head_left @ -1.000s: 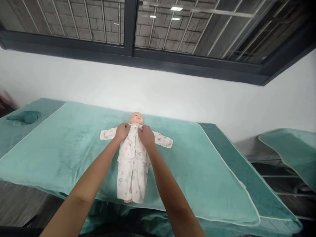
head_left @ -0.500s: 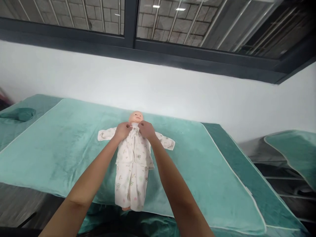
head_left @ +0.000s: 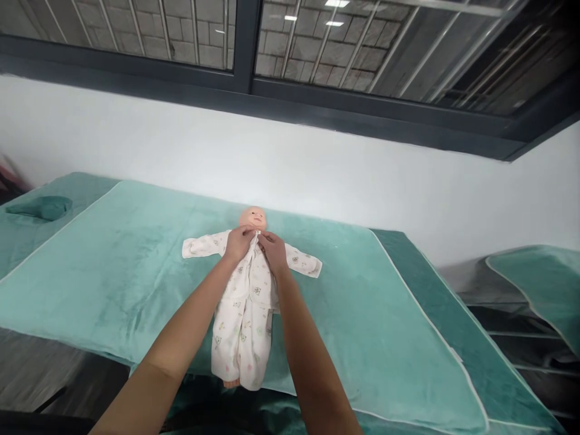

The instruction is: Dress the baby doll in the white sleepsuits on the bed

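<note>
One doll [head_left: 252, 216], one jacket [head_left: 258, 282], two sleeves [head_left: 205, 245], two trouser legs [head_left: 225, 345], two grips [head_left: 240, 243].

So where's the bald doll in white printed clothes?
Head view, left of centre: the doll lies face-up on the pale-green plush blanket, left hand and right hand at its collar.

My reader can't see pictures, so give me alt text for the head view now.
The left hand and right hand hold a white patterned shirt at the neck of a doll lying on its back, sleeves outstretched, on a green blanket. It also wears matching pants.
</note>
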The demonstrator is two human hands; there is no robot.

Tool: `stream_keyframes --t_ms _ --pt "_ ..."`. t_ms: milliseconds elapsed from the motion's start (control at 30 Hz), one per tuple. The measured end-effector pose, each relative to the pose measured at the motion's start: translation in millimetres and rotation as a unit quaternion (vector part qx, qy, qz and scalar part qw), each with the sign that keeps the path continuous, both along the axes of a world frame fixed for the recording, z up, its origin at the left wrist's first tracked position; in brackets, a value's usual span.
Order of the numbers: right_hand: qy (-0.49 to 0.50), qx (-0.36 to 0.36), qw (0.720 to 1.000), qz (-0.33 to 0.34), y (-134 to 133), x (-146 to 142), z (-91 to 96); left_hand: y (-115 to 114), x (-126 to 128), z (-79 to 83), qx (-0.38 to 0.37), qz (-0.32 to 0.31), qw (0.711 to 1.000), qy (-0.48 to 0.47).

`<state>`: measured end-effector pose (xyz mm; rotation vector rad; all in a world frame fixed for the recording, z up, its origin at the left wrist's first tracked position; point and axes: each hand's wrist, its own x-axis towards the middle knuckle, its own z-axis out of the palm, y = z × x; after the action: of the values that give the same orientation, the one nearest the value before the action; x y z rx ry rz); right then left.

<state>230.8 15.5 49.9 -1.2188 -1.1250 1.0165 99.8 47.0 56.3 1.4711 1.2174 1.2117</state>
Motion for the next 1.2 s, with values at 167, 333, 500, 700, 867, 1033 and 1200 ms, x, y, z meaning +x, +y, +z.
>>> stream_keyframes --t_ms 167,333,500,700,867,1033,1200 --pt "0.01 -0.001 0.999 -0.049 1.5 -5.5 -1.6 -3.5 0.0 -6.5 0.002 0.033 0.999 -0.041" --pt "-0.078 -0.008 0.997 -0.016 2.2 -8.3 3.3 -6.9 -5.4 -7.8 0.0 0.023 0.997 -0.072" --pt "-0.143 0.0 0.989 0.03 8.3 -5.5 7.9 -13.0 -11.8 -2.9 0.035 0.021 0.999 0.01" --pt "-0.265 -0.014 0.961 0.083 16.7 -1.7 16.8 -9.8 -11.3 -1.6 -0.01 0.02 1.0 0.021" --pt "-0.262 -0.036 0.961 0.08 19.6 -4.1 13.1 -8.1 -8.3 -3.7 -0.05 0.039 0.998 -0.02" --pt "-0.157 -0.022 0.986 0.061 8.8 -7.4 0.6 -10.5 -7.6 -5.1 -0.057 0.017 0.993 -0.107" --pt "-0.073 0.037 0.996 0.046 -13.9 -10.5 -10.1 -12.0 -11.1 -2.1 -0.098 -0.022 0.973 -0.21"
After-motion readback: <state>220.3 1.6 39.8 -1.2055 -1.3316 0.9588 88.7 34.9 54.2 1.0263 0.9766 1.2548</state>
